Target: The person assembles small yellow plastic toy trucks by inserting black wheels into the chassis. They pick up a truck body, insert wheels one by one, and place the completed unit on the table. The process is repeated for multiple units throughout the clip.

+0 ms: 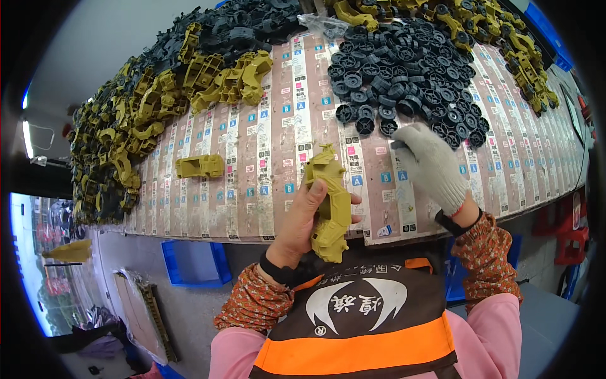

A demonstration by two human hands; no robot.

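My bare left hand grips an olive-yellow plastic toy vehicle chassis, held upright over the table's near edge with the thumb across its side. Wearing a white knitted glove, my right hand is bent at the near edge of a heap of dark grey toy wheels. Its fingers are drawn together; a small dark patch shows at their tips, too small to name. On the table to the left lies a single olive-yellow toy part, apart from the others.
Olive-yellow and dark grey toy parts are piled along the table's left and far side. More yellow chassis with wheels lie at the far right. A clear plastic bag sits beside the wheels. Below the table edge is a blue bin; red stools stand right.
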